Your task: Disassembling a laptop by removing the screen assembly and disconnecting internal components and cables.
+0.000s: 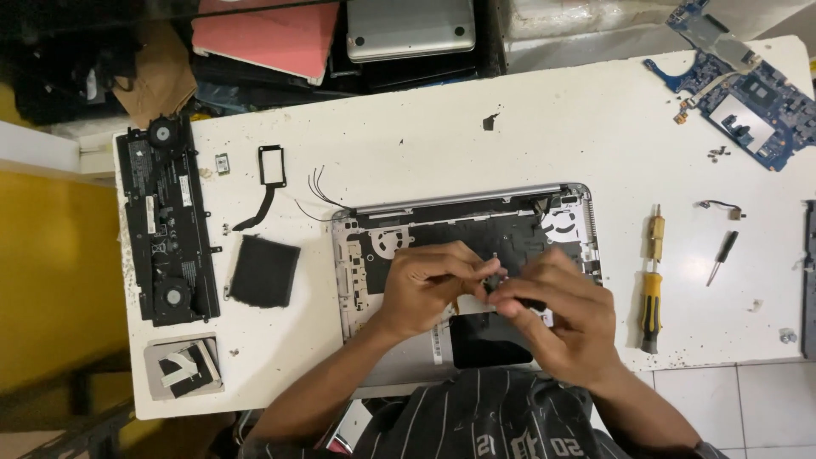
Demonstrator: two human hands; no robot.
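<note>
An opened silver laptop base [353, 255] lies in the middle of the white table [425, 144], its dark inner plate exposed. My left hand [425, 285] and my right hand [561, 314] meet over its centre, fingertips pinched together on a small part [493, 274] that is too small to identify. Just below the hands shows a black rectangular touchpad area [489, 340]. My striped dark shirt fills the bottom edge.
At the left lie a black battery-and-fan assembly [166, 223], a black square pad [263, 272], a frame with ribbon cable [270, 170] and a small metal part [183, 367]. To the right lie a yellow-handled screwdriver [651, 297], a small black screwdriver [722, 255], a blue circuit board [739, 85] and loose screws.
</note>
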